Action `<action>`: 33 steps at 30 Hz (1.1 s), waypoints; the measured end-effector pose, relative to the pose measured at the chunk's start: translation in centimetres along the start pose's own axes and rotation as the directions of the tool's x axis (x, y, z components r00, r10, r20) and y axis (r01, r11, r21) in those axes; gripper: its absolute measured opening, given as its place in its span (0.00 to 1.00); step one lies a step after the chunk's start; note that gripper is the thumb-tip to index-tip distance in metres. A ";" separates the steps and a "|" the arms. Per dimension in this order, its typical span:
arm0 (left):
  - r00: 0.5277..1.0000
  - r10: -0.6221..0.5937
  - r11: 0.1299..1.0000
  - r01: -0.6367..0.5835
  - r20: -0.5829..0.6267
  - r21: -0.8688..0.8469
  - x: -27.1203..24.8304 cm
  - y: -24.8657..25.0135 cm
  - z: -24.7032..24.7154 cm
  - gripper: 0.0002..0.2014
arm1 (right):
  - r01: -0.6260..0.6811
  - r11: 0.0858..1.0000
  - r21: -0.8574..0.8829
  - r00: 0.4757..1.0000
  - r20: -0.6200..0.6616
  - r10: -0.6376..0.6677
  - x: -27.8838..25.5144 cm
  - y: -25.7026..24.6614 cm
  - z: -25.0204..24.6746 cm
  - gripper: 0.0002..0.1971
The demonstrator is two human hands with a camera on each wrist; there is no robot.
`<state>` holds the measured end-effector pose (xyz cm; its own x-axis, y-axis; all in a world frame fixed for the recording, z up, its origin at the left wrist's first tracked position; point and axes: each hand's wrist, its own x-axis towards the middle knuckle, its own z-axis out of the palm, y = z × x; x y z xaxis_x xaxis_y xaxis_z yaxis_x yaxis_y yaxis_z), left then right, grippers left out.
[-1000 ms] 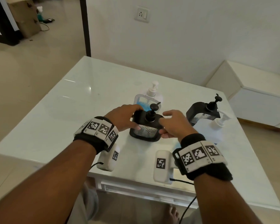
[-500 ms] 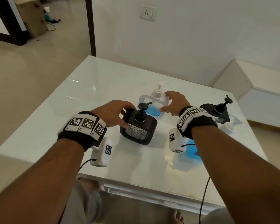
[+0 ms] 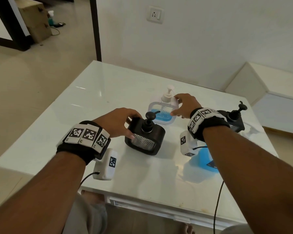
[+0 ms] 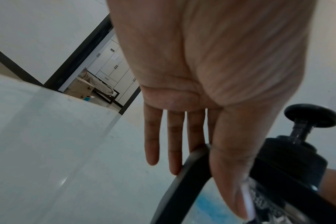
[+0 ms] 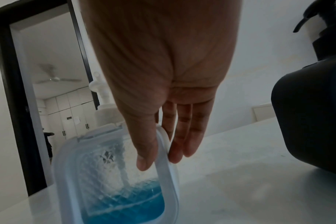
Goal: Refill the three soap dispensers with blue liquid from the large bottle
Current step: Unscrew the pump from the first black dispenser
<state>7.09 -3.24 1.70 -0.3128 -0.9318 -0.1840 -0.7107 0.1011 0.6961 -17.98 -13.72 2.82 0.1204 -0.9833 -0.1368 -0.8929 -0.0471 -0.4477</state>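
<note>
my left hand (image 3: 116, 121) grips the near black soap dispenser (image 3: 145, 136) at frame centre, thumb on its front face, fingers behind its left edge. my right hand (image 3: 185, 105) pinches the right edge of the clear white dispenser (image 3: 162, 112) just above centre, thumb in front, fingers behind; blue liquid fills its lower part. a second black dispenser (image 3: 233, 121) stands at right. a blue patch (image 3: 202, 160) at lower right, possibly the large bottle, is mostly hidden by my forearm. all on the white table (image 3: 91, 102).
</note>
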 end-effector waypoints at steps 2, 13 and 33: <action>1.000 0.003 1.000 -0.003 0.002 0.005 0.0 0.0 0.0 0.29 | 0.003 1.000 0.009 1.000 -0.009 -0.003 0.0 0.1 0.1 0.36; 1.000 0.014 1.000 -0.014 0.009 0.014 0.0 0.0 0.0 0.29 | -0.026 0.997 0.066 0.999 -0.020 0.027 0.2 0.6 0.4 0.46; 0.996 0.060 0.997 -0.063 0.064 0.046 -0.5 2.1 1.7 0.31 | 0.036 0.943 0.330 0.979 -0.200 0.032 -16.8 -4.5 4.2 0.29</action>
<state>4.70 -1.99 2.03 -0.3950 -0.8997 -0.1859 -0.7177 0.1759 0.6737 -14.15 3.74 3.44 0.0029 -0.9996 0.0282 -0.6950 -0.0223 -0.7186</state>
